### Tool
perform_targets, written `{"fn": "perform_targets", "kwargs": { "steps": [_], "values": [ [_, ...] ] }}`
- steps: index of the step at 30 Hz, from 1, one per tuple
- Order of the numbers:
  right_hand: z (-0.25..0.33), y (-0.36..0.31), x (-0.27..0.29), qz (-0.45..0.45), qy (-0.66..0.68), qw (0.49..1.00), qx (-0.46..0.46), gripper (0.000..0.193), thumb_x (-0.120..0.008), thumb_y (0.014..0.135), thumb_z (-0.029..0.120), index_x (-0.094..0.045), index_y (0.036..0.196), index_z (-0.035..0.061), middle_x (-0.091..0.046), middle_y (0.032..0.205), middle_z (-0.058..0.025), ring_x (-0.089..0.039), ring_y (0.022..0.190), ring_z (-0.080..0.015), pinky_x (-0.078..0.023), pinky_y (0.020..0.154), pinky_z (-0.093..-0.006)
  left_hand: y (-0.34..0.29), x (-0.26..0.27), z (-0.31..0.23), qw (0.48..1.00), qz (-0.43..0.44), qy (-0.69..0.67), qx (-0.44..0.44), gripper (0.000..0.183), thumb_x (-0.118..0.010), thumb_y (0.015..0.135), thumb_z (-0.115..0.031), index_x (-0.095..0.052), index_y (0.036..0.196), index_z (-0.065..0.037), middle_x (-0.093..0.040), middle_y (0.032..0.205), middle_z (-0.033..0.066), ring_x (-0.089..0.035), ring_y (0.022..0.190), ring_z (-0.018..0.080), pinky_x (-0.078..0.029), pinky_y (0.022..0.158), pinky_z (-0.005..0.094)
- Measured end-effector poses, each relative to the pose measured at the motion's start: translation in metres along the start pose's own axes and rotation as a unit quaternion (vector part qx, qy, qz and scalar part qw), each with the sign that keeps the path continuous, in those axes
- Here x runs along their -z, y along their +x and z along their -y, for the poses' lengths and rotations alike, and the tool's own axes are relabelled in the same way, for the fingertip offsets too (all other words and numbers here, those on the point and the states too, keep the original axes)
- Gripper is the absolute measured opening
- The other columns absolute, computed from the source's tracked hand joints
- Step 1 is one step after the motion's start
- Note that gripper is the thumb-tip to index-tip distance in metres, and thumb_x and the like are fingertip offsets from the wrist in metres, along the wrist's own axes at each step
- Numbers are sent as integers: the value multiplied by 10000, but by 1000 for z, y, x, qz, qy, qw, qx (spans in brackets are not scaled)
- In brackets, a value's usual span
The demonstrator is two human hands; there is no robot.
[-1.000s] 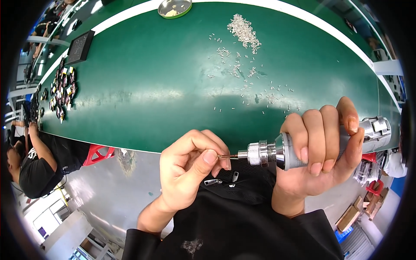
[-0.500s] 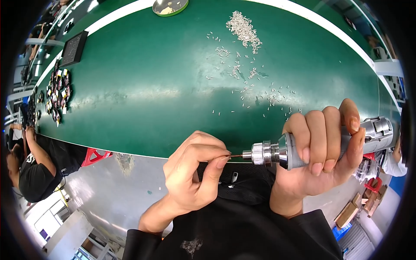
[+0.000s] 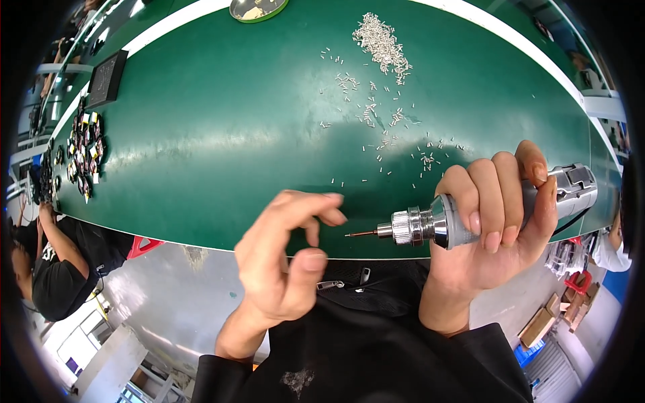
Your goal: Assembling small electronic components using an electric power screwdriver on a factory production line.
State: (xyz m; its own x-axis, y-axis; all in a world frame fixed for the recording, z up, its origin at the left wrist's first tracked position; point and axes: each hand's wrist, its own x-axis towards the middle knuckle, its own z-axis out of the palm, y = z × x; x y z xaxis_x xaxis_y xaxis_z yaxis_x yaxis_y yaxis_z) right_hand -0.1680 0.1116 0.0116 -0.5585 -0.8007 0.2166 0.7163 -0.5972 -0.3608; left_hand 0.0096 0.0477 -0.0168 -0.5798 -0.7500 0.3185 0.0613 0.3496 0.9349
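My right hand [image 3: 487, 228] is wrapped around a grey electric screwdriver [image 3: 411, 227] with a silver front end, held level above the near edge of the table. Its thin copper-coloured bit [image 3: 364, 234] points left. Just short of the bit's tip, my left hand [image 3: 272, 262] hangs with thumb and fingers apart, touching neither bit nor tool. Whether a tiny part sits on the tip is too small to tell. Beyond the hands, small silver screw-like pieces [image 3: 381, 43] form a pile, with more scattered toward me.
The green table [image 3: 222, 168] bears a cluster of small dark parts with white bits [image 3: 86, 151] at left, a black tray [image 3: 106, 79] behind them, and a round green-rimmed dish [image 3: 259, 15] at the far edge. Another person [image 3: 64, 269] works at the left.
My left fingers have let go of the bit, spread apart and drawn back to the left. The screwdriver has shifted slightly left and away from me in my right hand.
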Motion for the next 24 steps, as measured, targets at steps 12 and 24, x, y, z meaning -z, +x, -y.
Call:
{"fn": "perform_targets", "kwargs": {
  "steps": [12, 24],
  "values": [
    [-52, -18, -5, -153, -118, 978, -83, 285, -644, 885, 224, -379, 938, 134, -387, 553, 42, -386, 461, -87, -365, 564, -275, 131, 236, 54, 909, -184, 371, 42, 222, -502, 966, -103, -562, 1141, 20, -641, 920, 65, -582, 840, 98, -442, 725, 231],
    [-82, -10, -20, -116, -60, 967, -218, 317, -778, 771, 177, -488, 891, 134, -456, 672, -10, -438, 682, -172, -330, 771, -350, 314, 502, 190, 714, -190, 651, 173, 677, -703, 765, -310, -453, 1293, 32, -561, 1162, 295, -507, 1143, 427, -399, 990, 449]
  ]
}}
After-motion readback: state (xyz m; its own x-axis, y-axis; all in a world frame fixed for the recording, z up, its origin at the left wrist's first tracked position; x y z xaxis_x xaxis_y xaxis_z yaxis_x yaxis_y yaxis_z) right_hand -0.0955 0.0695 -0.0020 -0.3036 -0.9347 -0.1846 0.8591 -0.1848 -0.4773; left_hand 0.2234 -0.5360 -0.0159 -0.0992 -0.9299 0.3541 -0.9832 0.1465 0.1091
